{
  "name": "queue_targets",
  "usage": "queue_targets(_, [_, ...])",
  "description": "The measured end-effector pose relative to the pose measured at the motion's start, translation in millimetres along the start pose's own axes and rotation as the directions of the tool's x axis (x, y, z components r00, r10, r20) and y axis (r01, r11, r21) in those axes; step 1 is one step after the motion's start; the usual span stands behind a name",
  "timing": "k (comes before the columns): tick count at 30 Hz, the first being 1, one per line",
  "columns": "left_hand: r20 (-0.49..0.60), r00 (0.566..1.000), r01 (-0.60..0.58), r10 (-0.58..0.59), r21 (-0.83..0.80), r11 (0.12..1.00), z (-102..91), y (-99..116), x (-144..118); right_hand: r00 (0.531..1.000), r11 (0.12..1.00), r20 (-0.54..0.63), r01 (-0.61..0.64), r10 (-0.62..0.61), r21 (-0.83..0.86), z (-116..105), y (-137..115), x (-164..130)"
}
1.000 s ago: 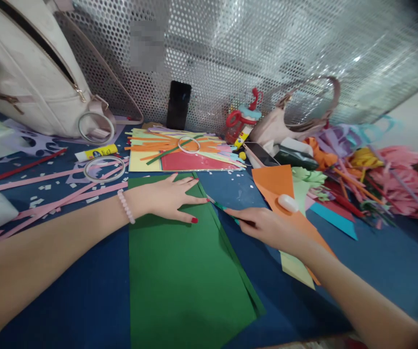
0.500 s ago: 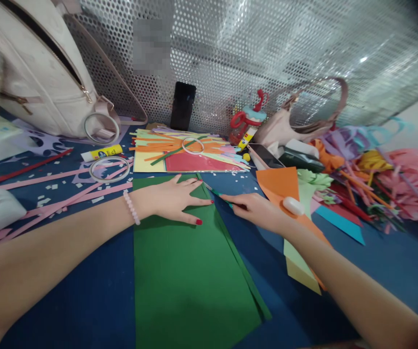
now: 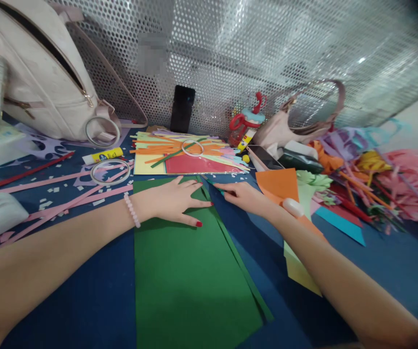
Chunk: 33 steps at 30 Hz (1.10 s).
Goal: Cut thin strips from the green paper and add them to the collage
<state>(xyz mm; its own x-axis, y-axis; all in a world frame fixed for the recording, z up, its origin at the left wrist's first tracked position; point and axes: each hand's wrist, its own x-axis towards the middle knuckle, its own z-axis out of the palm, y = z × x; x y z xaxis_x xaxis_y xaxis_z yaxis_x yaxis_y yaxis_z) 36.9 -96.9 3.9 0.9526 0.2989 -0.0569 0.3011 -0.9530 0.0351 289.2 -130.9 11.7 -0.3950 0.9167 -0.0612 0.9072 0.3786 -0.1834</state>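
My left hand [image 3: 174, 199] lies flat with fingers spread on a sheet of green paper [image 3: 187, 271], near its far end. A pink bead bracelet [image 3: 131, 211] circles that wrist. My right hand [image 3: 241, 196] is closed around a slim teal craft knife [image 3: 214, 185]. Its thin tip is at the far right corner of the paper, just beyond my left fingertips. Along the sheet's right edge runs a narrow green strip [image 3: 243, 271], with a dark gap between it and the sheet that widens toward me.
Beyond the paper, coloured strips [image 3: 147, 145] lie on a paper pack with a white tape ring [image 3: 183, 151]. At left are a glue stick [image 3: 102, 155], pink strips [image 3: 67, 206] and a backpack [image 3: 49, 92]. Orange paper [image 3: 276, 184] and paper flowers [image 3: 408, 179] lie right.
My right hand has moved the craft knife away from me and slightly left, to the paper's far corner. My left hand stays in place on the sheet.
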Motion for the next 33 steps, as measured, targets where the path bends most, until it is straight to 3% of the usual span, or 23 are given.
queue_targets(6, [-0.145, 0.989, -0.02, 0.038, 0.123, 0.992, -7.9, 7, 1, 0.998, 0.994, -0.059, -0.032, 0.026, -0.1, 3, 4, -6])
queue_targets(12, [-0.201, 0.98, 0.008, 0.008, 0.075, 0.997, -1.4, 0, 6, 0.997, 0.993, -0.079, -0.005, -0.004, -0.117, -1, 0, -13])
queue_targets(17, [-0.195, 0.98, 0.037, -0.05, -0.068, 0.997, 0.1, -9, 5, 0.997, 0.996, -0.026, 0.079, -0.078, 0.036, -5, -23, -23])
queue_targets(21, [-0.125, 0.985, 0.094, -0.118, -0.181, 0.979, -8.4, -8, 0, 0.997, 0.99, 0.04, 0.057, -0.063, 0.13, -4, -37, -31])
queue_targets(27, [-0.01, 0.984, 0.168, -0.18, -0.31, 0.936, -20.6, -7, -5, 0.997, 0.973, 0.072, 0.005, -0.023, 0.231, -8, -31, -30])
queue_targets(30, [-0.042, 0.971, 0.204, -0.235, -0.367, 0.908, -26.5, -16, -8, 0.998, 0.943, 0.06, -0.001, -0.02, 0.332, -13, -27, -28])
queue_targets(33, [-0.081, 0.944, 0.25, -0.321, -0.46, 0.852, -34.8, -28, -12, 0.996, 0.86, 0.092, -0.031, -0.019, 0.509, -18, -24, -27])
